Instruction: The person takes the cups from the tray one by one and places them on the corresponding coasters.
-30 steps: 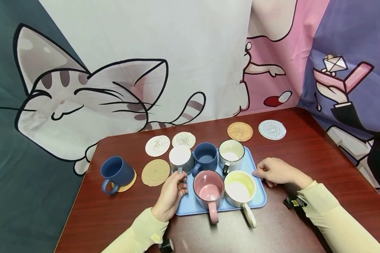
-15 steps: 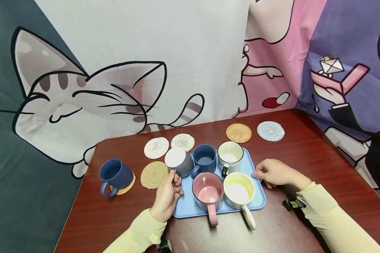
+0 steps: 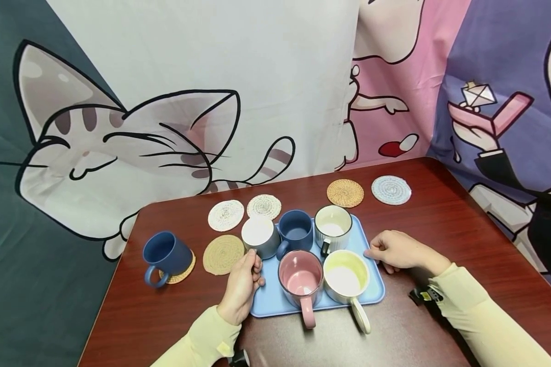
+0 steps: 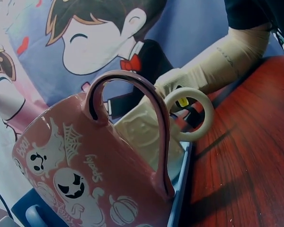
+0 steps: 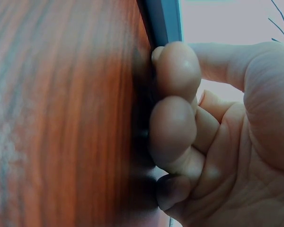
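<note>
My left hand [image 3: 241,283] pinches the grey mug [image 3: 267,245], white inside, by its handle, which the fingers hide. This mug is at the back left corner of the blue tray [image 3: 271,302], overlapping its edge. Beside it on the tray are a small blue mug [image 3: 296,234] and a cream mug [image 3: 334,237] with a black handle. In front stand a pink mug [image 3: 301,288], ghost-patterned in the left wrist view [image 4: 87,175], and a cream mug, yellow inside [image 3: 346,280]. My right hand [image 3: 401,250] holds the tray's right rim between thumb and curled fingers [image 5: 177,71].
On the left a blue mug [image 3: 171,254] stands on a woven coaster [image 3: 183,276]. A tan coaster [image 3: 223,255] and two whitish coasters [image 3: 226,215] lie left of and behind the tray. Orange [image 3: 345,193] and pale blue [image 3: 392,190] coasters lie at the table's back.
The grey mug tilted leftward half a second ago and now stands straighter, still in my left hand. My right hand keeps its place on the tray rim. The head view shifted slightly.
</note>
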`<action>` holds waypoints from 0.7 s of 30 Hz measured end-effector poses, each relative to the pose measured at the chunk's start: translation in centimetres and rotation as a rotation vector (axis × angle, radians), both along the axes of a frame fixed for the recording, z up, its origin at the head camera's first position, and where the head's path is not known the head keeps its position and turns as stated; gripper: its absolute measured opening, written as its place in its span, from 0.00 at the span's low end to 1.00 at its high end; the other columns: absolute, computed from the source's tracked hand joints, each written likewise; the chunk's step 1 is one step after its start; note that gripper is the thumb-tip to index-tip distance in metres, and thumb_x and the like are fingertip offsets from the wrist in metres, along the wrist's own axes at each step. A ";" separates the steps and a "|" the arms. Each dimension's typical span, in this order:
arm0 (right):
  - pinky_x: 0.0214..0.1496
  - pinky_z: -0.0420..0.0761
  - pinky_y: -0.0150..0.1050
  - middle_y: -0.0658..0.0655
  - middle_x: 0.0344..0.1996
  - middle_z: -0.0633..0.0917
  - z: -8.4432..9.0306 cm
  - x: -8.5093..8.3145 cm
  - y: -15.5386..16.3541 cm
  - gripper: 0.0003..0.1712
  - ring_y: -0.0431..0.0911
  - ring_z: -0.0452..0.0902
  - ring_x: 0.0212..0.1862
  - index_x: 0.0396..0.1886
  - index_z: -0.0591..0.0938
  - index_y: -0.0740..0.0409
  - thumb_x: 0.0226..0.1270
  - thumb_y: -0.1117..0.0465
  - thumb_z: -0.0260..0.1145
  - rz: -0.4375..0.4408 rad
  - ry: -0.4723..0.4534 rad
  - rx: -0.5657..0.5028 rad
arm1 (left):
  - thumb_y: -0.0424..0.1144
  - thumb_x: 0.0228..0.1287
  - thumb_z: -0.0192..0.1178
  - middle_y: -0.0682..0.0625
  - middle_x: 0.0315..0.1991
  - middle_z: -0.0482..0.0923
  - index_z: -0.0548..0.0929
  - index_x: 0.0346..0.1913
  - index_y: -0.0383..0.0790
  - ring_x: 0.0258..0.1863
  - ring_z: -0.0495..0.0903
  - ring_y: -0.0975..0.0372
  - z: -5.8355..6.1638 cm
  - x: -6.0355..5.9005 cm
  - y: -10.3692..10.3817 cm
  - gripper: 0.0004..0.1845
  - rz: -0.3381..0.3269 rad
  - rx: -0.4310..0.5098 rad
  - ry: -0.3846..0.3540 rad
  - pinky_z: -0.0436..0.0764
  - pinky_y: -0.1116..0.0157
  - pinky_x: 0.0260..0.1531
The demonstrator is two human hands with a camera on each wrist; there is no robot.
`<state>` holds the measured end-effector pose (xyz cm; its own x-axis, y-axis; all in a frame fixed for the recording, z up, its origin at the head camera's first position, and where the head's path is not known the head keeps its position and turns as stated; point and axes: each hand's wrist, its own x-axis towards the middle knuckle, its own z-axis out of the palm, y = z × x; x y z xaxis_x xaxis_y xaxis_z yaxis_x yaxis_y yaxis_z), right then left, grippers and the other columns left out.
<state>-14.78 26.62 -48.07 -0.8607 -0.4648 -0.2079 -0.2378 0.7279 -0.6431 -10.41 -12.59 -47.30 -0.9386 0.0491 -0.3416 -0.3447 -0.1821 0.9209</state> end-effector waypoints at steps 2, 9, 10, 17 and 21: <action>0.21 0.73 0.33 0.43 0.06 0.75 0.0 0.0 0.0 0.25 0.38 0.73 0.11 0.15 0.76 0.50 0.75 0.51 0.66 0.004 -0.001 -0.001 | 0.46 0.85 0.41 0.56 0.28 0.62 0.69 0.31 0.45 0.20 0.55 0.67 0.0 0.1 0.0 0.19 -0.001 -0.007 0.006 0.68 0.70 0.28; 0.21 0.74 0.33 0.43 0.06 0.76 -0.1 0.0 0.1 0.24 0.39 0.73 0.12 0.15 0.77 0.49 0.75 0.50 0.66 -0.006 -0.012 0.012 | 0.46 0.85 0.41 0.55 0.29 0.61 0.69 0.30 0.45 0.24 0.57 0.66 0.3 0.0 0.0 0.19 0.003 -0.012 0.026 0.67 0.71 0.28; 0.21 0.74 0.33 0.43 0.06 0.76 -0.2 0.1 0.2 0.24 0.39 0.74 0.12 0.15 0.77 0.49 0.74 0.50 0.66 -0.009 -0.016 0.016 | 0.46 0.85 0.41 0.55 0.29 0.61 0.69 0.30 0.45 0.24 0.57 0.66 0.5 -0.1 -0.1 0.19 0.004 -0.016 0.033 0.67 0.71 0.28; 0.21 0.74 0.34 0.43 0.06 0.75 -0.2 0.1 0.1 0.24 0.39 0.74 0.12 0.15 0.77 0.50 0.75 0.50 0.66 -0.003 -0.010 0.007 | 0.45 0.85 0.39 0.54 0.29 0.60 0.67 0.30 0.44 0.25 0.59 0.64 2.0 -1.6 -1.3 0.20 0.033 -0.058 0.094 0.65 0.71 0.26; 0.21 0.74 0.34 0.43 0.06 0.75 -0.2 0.1 0.0 0.24 0.39 0.73 0.11 0.15 0.77 0.50 0.75 0.50 0.66 0.002 -0.012 0.000 | 0.43 0.84 0.40 0.54 0.27 0.60 0.67 0.28 0.43 0.24 0.58 0.64 2.5 -3.4 -2.5 0.20 0.086 -0.090 0.132 0.64 0.71 0.24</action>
